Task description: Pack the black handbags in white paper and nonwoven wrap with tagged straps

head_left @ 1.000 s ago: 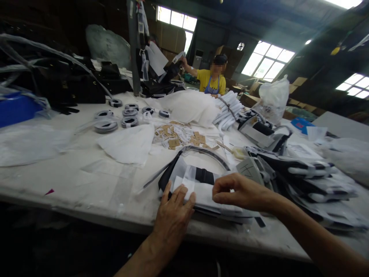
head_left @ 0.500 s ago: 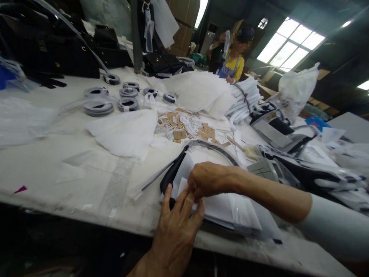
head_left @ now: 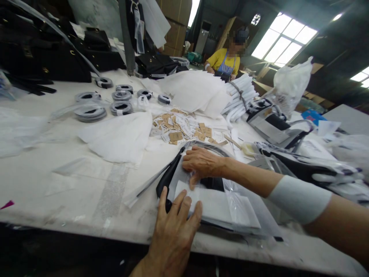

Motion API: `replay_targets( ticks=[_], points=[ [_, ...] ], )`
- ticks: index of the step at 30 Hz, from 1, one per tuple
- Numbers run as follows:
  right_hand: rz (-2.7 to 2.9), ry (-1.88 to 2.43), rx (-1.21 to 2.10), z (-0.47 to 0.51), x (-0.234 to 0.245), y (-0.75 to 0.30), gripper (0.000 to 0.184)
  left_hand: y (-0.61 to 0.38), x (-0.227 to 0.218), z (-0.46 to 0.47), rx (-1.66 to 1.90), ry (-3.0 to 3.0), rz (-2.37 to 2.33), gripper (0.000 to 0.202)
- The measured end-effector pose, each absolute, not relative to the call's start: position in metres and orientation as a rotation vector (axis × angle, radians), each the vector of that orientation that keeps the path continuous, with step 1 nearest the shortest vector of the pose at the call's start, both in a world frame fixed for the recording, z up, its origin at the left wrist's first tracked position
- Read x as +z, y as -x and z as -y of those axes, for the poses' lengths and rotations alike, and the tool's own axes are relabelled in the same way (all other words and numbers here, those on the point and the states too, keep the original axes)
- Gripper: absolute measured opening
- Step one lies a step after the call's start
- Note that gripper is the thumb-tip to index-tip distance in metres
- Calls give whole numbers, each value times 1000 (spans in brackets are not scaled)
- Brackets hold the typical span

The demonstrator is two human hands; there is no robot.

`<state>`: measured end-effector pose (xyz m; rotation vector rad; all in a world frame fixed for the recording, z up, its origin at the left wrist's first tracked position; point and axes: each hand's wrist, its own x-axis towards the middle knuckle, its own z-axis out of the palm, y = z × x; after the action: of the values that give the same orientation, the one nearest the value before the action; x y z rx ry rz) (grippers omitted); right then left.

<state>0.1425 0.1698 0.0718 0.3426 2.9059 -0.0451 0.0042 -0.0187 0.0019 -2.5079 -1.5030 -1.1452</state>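
A black bag wrapped in white paper and clear plastic (head_left: 219, 206) lies flat at the near edge of the white table (head_left: 52, 165). My left hand (head_left: 175, 227) rests on its near left corner, fingers stretched flat on the white paper. My right hand (head_left: 201, 163) lies palm down on the upper part of the bag, fingers spread, next to its black strap (head_left: 168, 175). Neither hand grips anything.
Brown and white tags (head_left: 184, 130) lie scattered beyond the bag, with white sheets (head_left: 118, 136), rolls of tape (head_left: 90, 112) and black bags (head_left: 43, 57) behind. Wrapped bags (head_left: 317, 169) pile up on the right. A person in a yellow shirt (head_left: 226, 59) works at the far side.
My right hand has moved from pinching the paper near my left fingers to lying flat farther up on the bag. My left hand has stayed on the near corner.
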Motion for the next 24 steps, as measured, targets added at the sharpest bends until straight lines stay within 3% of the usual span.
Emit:
replay_targets(
  ticks=[5, 9, 12, 16, 20, 24],
  points=[
    [-2999, -714, -48, -175, 61, -158, 62, -4, -1, 15, -1154, 2495, 1468, 26],
    [-2997, -1259, -13, -176, 66, -179, 83, -2, 0, 14, -1088, 2521, 1485, 25],
    [-2970, -1616, -45, -160, 78, -206, 77, 1, 6, 14, -1012, 2578, 1496, 30],
    [-2993, -1565, -157, -103, 91, -241, 62, 6, 22, 11, -809, 2644, 1391, 41],
    [-2877, -1392, -187, -39, 84, -261, 74, 6, 38, 1, -608, 2657, 1216, 54],
    [-2856, -1360, -82, 4, 59, -265, 80, 0, 47, -8, -500, 2647, 1059, 46]
  ],
)
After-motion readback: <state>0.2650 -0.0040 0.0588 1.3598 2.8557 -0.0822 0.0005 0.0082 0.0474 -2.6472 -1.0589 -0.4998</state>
